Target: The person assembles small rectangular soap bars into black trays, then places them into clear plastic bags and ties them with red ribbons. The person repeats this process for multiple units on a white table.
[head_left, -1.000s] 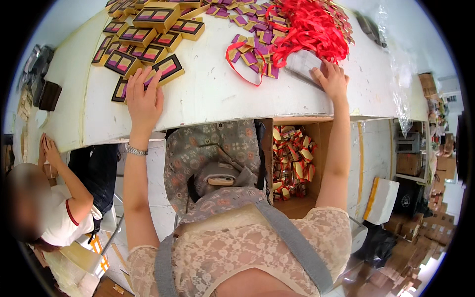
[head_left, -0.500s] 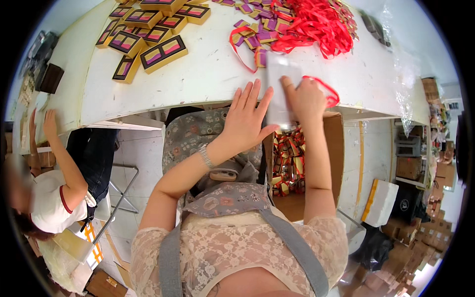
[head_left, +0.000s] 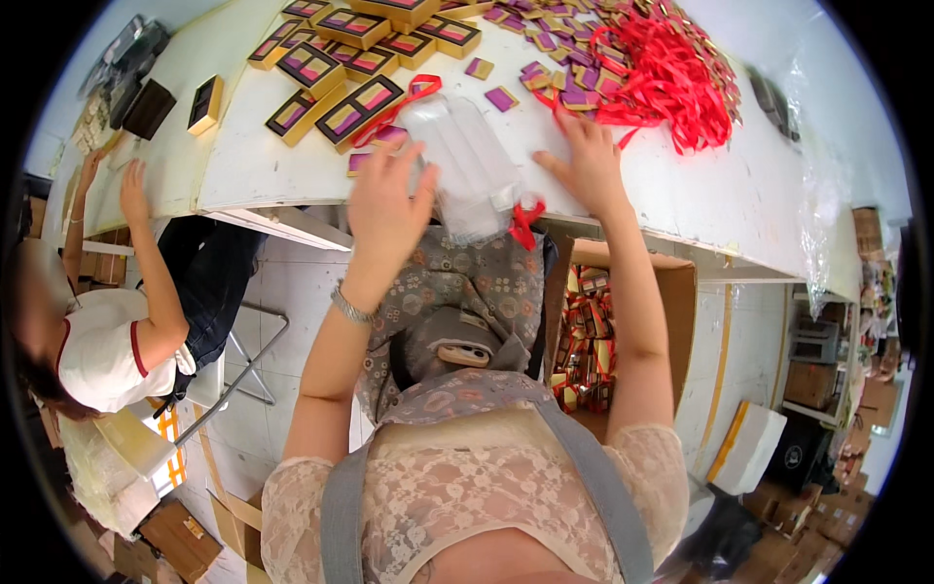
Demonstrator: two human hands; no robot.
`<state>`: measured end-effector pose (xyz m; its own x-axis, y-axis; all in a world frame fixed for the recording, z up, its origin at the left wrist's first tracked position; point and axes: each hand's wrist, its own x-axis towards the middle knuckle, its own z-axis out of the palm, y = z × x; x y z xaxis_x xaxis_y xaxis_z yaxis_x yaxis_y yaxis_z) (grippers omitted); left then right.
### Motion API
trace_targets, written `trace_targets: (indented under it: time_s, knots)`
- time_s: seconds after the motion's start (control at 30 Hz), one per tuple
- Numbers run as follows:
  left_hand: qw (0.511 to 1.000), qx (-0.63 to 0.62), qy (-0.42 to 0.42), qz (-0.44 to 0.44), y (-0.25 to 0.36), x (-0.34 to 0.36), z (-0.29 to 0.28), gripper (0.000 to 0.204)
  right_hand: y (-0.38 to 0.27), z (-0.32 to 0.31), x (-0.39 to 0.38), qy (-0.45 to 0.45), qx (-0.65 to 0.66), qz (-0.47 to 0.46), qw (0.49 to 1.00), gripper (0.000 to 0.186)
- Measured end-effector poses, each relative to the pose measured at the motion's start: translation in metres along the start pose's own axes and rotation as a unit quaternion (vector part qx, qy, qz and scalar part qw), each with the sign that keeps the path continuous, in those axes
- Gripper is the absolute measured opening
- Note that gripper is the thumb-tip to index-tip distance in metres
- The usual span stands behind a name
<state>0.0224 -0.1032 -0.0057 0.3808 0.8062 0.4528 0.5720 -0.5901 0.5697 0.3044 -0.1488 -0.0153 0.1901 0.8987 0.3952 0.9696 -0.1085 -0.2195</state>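
Note:
My left hand grips the left side of a clear plastic box that lies tilted over the near edge of the white table; its fingers are spread along the box. A red ribbon hangs from the box's near end and another loops at its far end. My right hand rests flat on the table just right of the box, fingers apart, pointing at small purple tags and a heap of red ribbons.
Gold-edged gift boxes with purple and pink insides lie at the table's far left. Under the table stands an open cardboard carton of red packs. A seated person works at the left with both hands on the table.
The clear box has moved left and up onto the table edge with my left hand. My right hand has let go of it and moved onto the table toward the ribbons.

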Motion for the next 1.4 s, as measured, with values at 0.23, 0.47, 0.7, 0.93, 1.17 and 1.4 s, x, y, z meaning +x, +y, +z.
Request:
trace_targets:
  time_s: [0.23, 0.47, 0.7, 0.93, 1.17, 1.4]
  knots:
    - [0.976, 0.1, 0.138, 0.133, -0.036, 0.021, 0.003, 0.041, 0.036, 0.019, 0.013, 0.128, 0.184, 0.091, 0.97, 0.018]
    - [0.974, 0.189, 0.056, 0.112, -0.066, 0.006, -0.004, 0.031, -0.033, 0.056, -0.151, 0.321, 0.184, 0.062, 0.927, 0.007]
    - [0.974, 0.166, -0.01, 0.153, -0.063, 0.016, -0.011, 0.029, -0.04, 0.092, -0.21, -0.294, 0.181, -0.134, 0.929, 0.016]
    - [0.967, 0.204, -0.058, 0.139, -0.064, 0.024, -0.03, 0.035, -0.067, -0.07, -0.017, -0.298, 0.488, -0.068, 0.817, 0.01]
    - [0.974, 0.139, -0.059, 0.171, -0.069, 0.038, -0.013, 0.028, -0.072, 0.057, 0.139, -0.155, 0.268, -0.171, 0.935, 0.017]
    - [0.962, 0.193, -0.033, 0.19, -0.059, 0.04, -0.02, 0.024, -0.038, -0.002, 0.148, -0.104, 0.458, 0.051, 0.882, 0.019]
